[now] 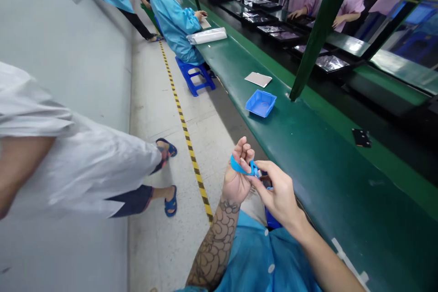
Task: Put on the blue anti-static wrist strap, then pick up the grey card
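A blue wrist strap (239, 167), like an anti-static band, crosses my left hand (236, 185) near the thumb. That palm faces up, its fingers loosely curled and not gripping the band. Just to the right, my right hand (280, 191) pinches the strap's blue buckle end between thumb and fingers. Both hands are above my lap, beside the edge of the green workbench (290, 141). How far the band goes round behind the left hand is hidden.
On the bench are a blue plastic bin (261, 103), a pale flat sheet (258, 79) and a plastic-wrapped roll (208, 35). A black plate (361, 138) lies beyond a green post (316, 45). A person in white (85, 159) stands left; a co-worker in blue (174, 18) sits ahead.
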Tool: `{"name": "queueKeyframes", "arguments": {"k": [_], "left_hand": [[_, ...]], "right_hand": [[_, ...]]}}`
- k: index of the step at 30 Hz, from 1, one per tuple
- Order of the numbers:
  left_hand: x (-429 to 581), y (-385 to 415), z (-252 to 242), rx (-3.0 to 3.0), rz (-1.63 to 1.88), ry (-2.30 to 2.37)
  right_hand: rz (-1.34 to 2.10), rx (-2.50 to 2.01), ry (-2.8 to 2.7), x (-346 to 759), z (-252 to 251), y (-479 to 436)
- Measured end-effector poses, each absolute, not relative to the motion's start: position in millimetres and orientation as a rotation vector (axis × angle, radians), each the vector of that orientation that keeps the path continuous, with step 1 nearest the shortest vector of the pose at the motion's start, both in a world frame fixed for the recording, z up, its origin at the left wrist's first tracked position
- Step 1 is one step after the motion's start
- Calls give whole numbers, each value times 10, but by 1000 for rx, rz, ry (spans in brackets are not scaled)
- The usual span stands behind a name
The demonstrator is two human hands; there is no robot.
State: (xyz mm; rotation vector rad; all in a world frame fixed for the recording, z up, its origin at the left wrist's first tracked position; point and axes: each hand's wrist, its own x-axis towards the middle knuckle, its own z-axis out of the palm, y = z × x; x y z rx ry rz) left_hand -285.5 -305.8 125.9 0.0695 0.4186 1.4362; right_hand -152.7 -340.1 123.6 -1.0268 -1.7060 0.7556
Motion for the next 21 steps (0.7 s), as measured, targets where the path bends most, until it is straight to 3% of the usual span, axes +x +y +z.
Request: {"name": "queueKeyframes", "arguments": {"k": [5, 21], "left_hand": [[-2807, -3038, 1201, 124, 1403, 485], [-2781, -3037, 1119, 155, 1353, 491]], "right_hand": [[988, -1119, -1576, -1409, 1165, -3331], [1172, -840, -1742, -1192, 1173, -3111]]}}
